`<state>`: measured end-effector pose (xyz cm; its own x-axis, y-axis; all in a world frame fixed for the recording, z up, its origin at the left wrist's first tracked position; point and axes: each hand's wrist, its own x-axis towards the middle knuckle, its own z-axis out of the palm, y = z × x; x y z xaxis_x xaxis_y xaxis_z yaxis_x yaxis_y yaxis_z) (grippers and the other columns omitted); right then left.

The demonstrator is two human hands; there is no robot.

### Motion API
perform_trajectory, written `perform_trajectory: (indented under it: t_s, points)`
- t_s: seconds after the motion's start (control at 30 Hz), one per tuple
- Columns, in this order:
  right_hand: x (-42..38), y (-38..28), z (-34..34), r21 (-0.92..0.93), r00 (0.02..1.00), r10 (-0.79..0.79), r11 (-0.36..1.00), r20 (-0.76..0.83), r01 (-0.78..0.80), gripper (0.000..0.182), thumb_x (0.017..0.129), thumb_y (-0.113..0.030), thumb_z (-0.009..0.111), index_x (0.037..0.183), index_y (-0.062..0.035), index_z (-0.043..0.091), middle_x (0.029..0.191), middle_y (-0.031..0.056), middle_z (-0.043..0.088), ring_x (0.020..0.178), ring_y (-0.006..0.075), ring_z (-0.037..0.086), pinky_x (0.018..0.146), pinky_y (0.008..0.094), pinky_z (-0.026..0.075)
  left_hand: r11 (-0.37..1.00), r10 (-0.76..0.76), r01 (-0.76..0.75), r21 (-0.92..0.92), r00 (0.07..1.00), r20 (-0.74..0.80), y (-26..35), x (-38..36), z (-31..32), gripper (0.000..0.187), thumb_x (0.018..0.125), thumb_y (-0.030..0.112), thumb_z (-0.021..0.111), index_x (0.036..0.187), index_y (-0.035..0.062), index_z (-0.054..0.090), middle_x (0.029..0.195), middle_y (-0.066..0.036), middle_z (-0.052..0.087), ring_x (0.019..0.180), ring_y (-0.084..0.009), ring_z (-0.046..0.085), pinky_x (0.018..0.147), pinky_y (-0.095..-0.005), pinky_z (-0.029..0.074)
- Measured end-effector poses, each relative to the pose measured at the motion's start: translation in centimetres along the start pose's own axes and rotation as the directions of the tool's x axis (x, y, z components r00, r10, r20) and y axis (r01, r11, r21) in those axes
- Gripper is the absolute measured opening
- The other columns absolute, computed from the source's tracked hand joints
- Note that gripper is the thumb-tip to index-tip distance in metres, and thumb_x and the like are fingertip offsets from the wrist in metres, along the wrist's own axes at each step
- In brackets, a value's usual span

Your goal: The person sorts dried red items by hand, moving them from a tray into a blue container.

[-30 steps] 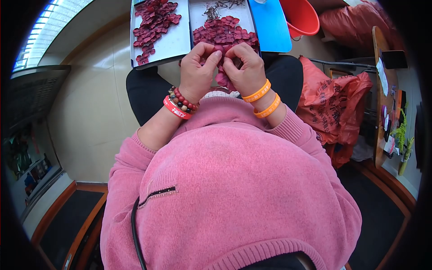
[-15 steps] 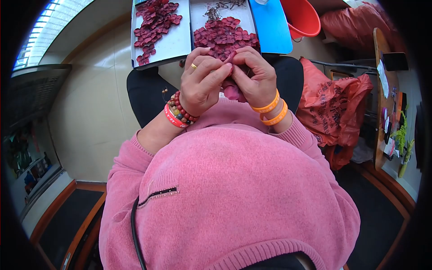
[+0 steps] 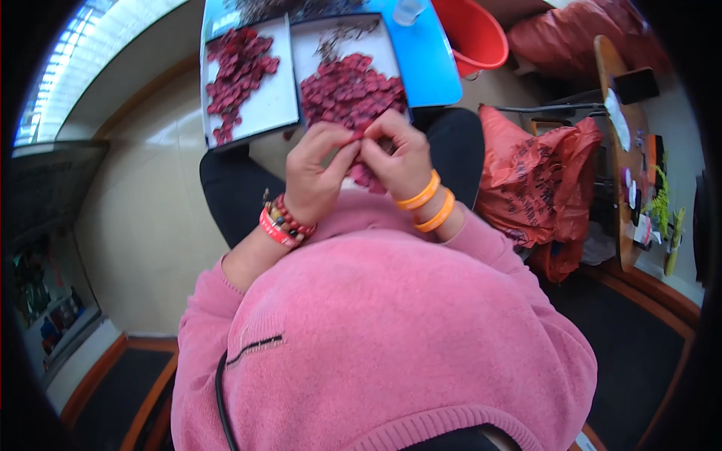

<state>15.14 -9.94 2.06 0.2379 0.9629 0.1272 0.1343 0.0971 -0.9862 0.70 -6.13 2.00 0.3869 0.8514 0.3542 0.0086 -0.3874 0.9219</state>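
Note:
My left hand (image 3: 317, 171) and my right hand (image 3: 400, 155) meet in front of my pink sweater, both closed in a pinch. Between their fingertips is a small dark red flower piece (image 3: 356, 136), mostly hidden by the fingers. Pinkish-red petals (image 3: 365, 179) show below, between the hands and my lap. Just beyond the fingertips, a heap of dark red flowers (image 3: 350, 90) fills much of the right shallow white tray (image 3: 304, 41). More such flowers (image 3: 235, 79) lie in the left shallow tray (image 3: 272, 101).
Thin brown stems (image 3: 331, 43) lie at the far end of the right tray. The trays rest on a blue tabletop (image 3: 432, 71) with a clear cup (image 3: 407, 11). A red bucket (image 3: 472, 37), red plastic bags (image 3: 535, 177) and a wooden table (image 3: 611, 64) stand to the right.
The view has shifted, so trays and hands sit further left and lower. My fingertips have come together in a tighter pinch, and the flower piece between them shows less.

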Motion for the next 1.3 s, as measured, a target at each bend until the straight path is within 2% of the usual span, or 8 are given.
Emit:
perform_trajectory:
  t_s: [0.1,0.23,0.47,0.6,0.73,0.97,1.23,1.3]
  points:
    - [0.1,-0.1,0.2,-0.179,0.985,-0.173,0.969,-0.002,0.17,0.01,0.073,0.003,0.059,0.071,-0.0009,0.05,0.072,0.0093,0.046,0.057,0.0186,0.048,0.049,0.0286,0.038,0.998,-0.057,0.057,0.005,0.998,0.017,-0.1,0.0,-0.1,0.01,0.08,-0.006,0.06,0.09,-0.003,0.062,0.087,-0.009,0.06,0.078,-0.0146,0.059,0.068,-0.0234,0.046]
    - [-0.1,-0.8,0.6,-0.075,0.997,-0.075,0.994,0.029,0.077,0.008,0.073,0.002,0.058,0.074,0.0,0.05,0.073,0.0113,0.047,0.064,0.0231,0.051,0.054,0.031,0.04,0.999,-0.02,0.021,-0.038,1.0,0.024,0.1,-0.3,-0.4,0.012,0.083,-0.008,0.057,0.094,-0.0036,0.061,0.092,-0.009,0.059,0.08,-0.0128,0.056,0.07,-0.021,0.044]
    - [0.0,-2.0,0.4,0.304,0.948,0.285,0.899,0.139,-0.315,0.006,0.085,0.002,0.053,0.082,-0.0018,0.05,0.068,0.003,0.057,0.057,0.0074,0.06,0.049,0.0188,0.045,0.994,0.1,-0.098,0.049,0.994,-0.041,0.2,0.0,0.1,0.012,0.079,-0.008,0.061,0.089,-0.002,0.062,0.088,-0.011,0.058,0.078,-0.0171,0.059,0.068,-0.0247,0.046]
    - [0.4,-2.7,-0.6,0.298,0.986,0.124,0.943,0.108,-0.151,0.005,0.086,0.002,0.053,0.085,-0.002,0.05,0.071,0.0024,0.058,0.057,0.0072,0.06,0.05,0.0177,0.047,0.986,0.066,-0.077,-0.149,0.995,-0.078,1.1,-0.1,0.6,0.017,0.078,-0.007,0.063,0.094,-0.0008,0.064,0.088,-0.01,0.059,0.081,-0.0184,0.058,0.067,-0.0252,0.047]
    - [0.1,-3.6,-0.9,0.265,0.993,-0.026,0.964,0.117,-0.006,0.004,0.089,0.002,0.052,0.089,0.0025,0.055,0.091,0.0053,0.056,0.075,0.0054,0.053,0.065,0.0177,0.045,0.916,0.39,-0.381,0.127,0.92,-0.05,1.8,0.6,-0.1,0.023,0.075,-0.005,0.066,0.098,0.0006,0.065,0.09,-0.009,0.059,0.082,-0.0225,0.058,0.071,-0.0299,0.047]
    - [-0.2,-4.9,-0.6,0.389,0.989,0.038,0.917,0.143,-0.091,0.009,0.087,0.003,0.052,0.094,0.0022,0.057,0.091,0.0042,0.06,0.08,0.0063,0.057,0.072,0.0209,0.049,0.665,0.639,-0.614,0.425,0.762,0.101,1.7,0.9,-1.3,0.034,0.066,-0.002,0.064,0.1,0.0023,0.066,0.092,-0.008,0.059,0.084,-0.0237,0.057,0.082,-0.0401,0.047]
    - [-0.1,-3.9,-0.8,0.255,0.985,0.022,0.965,0.171,-0.066,0.007,0.089,0.0,0.054,0.094,-0.0003,0.059,0.086,0.0019,0.06,0.072,0.0041,0.056,0.062,0.0178,0.048,0.711,0.618,-0.587,0.387,0.784,0.054,1.6,0.7,-0.9,0.026,0.066,-0.004,0.068,0.091,0.0021,0.066,0.084,-0.008,0.06,0.077,-0.024,0.058,0.078,-0.0389,0.047]
    - [-0.1,-4.1,-0.9,0.342,0.964,0.157,0.913,0.213,-0.224,0.007,0.089,-0.001,0.055,0.094,-0.0007,0.059,0.086,0.0018,0.06,0.069,0.0044,0.057,0.059,0.0178,0.048,0.772,0.57,-0.535,0.342,0.822,0.0,1.5,0.7,-0.7,0.023,0.067,-0.005,0.068,0.089,0.0017,0.065,0.082,-0.008,0.06,0.076,-0.0243,0.058,0.076,-0.0375,0.047]
